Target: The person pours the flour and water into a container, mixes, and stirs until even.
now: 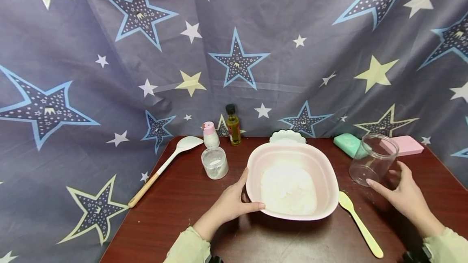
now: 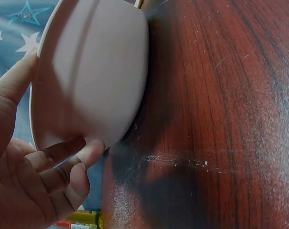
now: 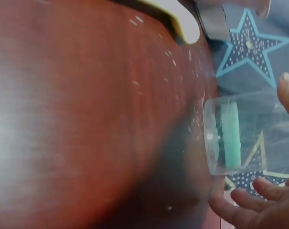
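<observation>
While left hand (image 1: 229, 205) grips bowl (image 1: 292, 155) rim | right hand (image 1: 402, 193) open beside jar (image 1: 373, 158) | jar light, slippery: grasp mid-wall

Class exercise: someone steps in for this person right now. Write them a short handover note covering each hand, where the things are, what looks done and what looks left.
Left hand: grips the near-left rim of the pink bowl, thumb on top, fingers curled under its wall.
Right hand: open around the clear jar; its fingers are beside the jar, and contact is not certain.
Things: the bowl sits mid-table with white powder in it. The jar looks empty. A yellow spoon lies between bowl and right hand.
Done: powder appears to be in the bowl already.
Left: probably setting the jar aside, then mixing; the oil bottle and small tub stand untouched behind.
</observation>
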Motion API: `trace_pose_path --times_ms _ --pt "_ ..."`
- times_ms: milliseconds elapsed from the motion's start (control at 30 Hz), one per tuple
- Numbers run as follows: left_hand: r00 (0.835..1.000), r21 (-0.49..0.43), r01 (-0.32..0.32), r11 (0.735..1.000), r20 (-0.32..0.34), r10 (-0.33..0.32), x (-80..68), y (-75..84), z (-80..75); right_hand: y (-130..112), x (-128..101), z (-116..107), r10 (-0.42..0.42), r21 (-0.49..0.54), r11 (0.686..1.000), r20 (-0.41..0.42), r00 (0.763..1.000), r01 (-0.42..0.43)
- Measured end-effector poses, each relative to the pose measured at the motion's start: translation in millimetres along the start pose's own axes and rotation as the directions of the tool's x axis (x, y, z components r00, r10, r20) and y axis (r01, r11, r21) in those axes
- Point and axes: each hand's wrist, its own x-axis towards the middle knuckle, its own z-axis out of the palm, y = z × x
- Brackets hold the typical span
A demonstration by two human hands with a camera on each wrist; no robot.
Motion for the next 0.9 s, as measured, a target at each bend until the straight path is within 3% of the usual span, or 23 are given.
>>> trace_pose_path --times_ms 100,200,433,767,900 --pt "1.000 0.002 -0.003 1.000 -0.003 0.003 0.1 -0.5 -0.2 -4 -14 -1 0.001 -0.071 0.997 0.031 1.000 0.001" --pt "1.000 0.004 -0.002 1.000 -0.006 0.002 0.0 -0.5 -0.5 -10 -26 -3 -0.005 -0.150 0.988 0.123 0.992 0.023" --pt "1.000 0.006 -0.001 1.000 -0.007 0.001 0.0 0.7 -1.8 -26 -52 -1 0.069 -0.248 0.969 0.327 0.942 0.015" --pt "1.000 0.008 0.002 1.000 -0.007 -0.002 1.0 -0.7 -0.1 -36 -71 8 0.009 -0.246 0.965 0.395 0.919 0.096" --pt "1.000 0.008 -0.003 1.000 -0.003 0.003 1.2 -0.8 0.7 -38 -75 9 0.034 -0.257 0.963 0.416 0.909 0.082"
